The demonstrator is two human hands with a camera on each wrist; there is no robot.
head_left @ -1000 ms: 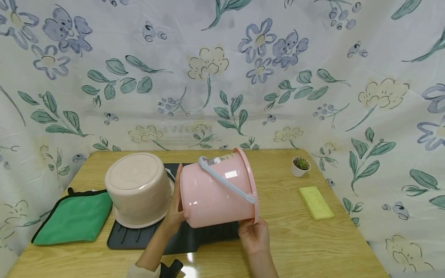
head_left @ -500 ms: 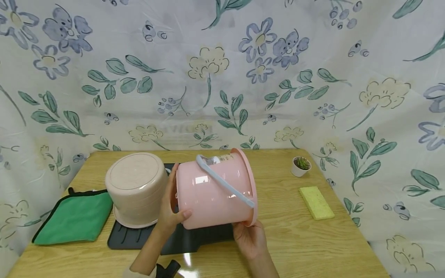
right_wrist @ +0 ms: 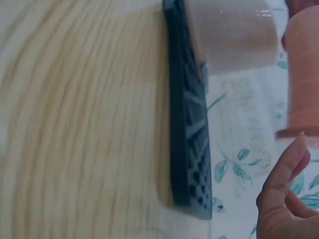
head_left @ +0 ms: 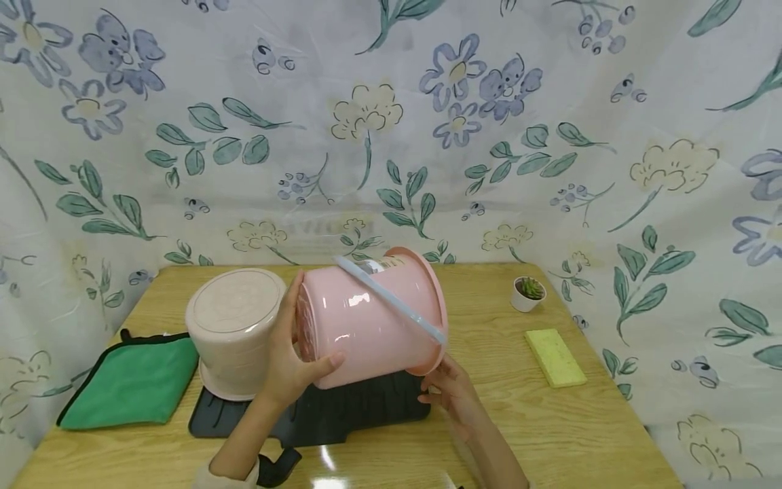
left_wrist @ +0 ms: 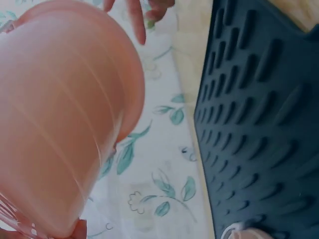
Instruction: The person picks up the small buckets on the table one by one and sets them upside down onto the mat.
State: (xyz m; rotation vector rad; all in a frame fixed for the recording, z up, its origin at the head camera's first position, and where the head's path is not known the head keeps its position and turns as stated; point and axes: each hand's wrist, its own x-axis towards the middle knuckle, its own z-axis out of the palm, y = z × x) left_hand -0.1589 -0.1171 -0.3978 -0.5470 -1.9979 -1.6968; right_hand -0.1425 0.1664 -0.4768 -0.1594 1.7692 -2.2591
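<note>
A pink bucket point(head_left: 381, 319) hangs tilted on its side above the dark drying mat point(head_left: 366, 411), its rim to the right and its base to the left. Across its near side lies the pale blue handle point(head_left: 391, 299). My left hand point(head_left: 284, 360) grips the base end, thumb on the near wall; its other fingers are partly hidden behind the base. Just below the rim is my right hand point(head_left: 455, 394), its fingers loosely spread. In the right wrist view a fingertip of that hand point(right_wrist: 284, 194) comes up to the rim; whether it touches, I cannot tell.
An upside-down beige bucket point(head_left: 235, 319) stands on the mat's left part. Beside it lies a folded green cloth point(head_left: 134, 380) with black edging. Toward the right of the wooden table point(head_left: 519, 421) are a yellow sponge point(head_left: 554, 358) and a small potted succulent point(head_left: 528, 293).
The bucket has shifted slightly left and up and turned, so its base now shows. My right hand has slipped from under the rim to just below and right of it.
</note>
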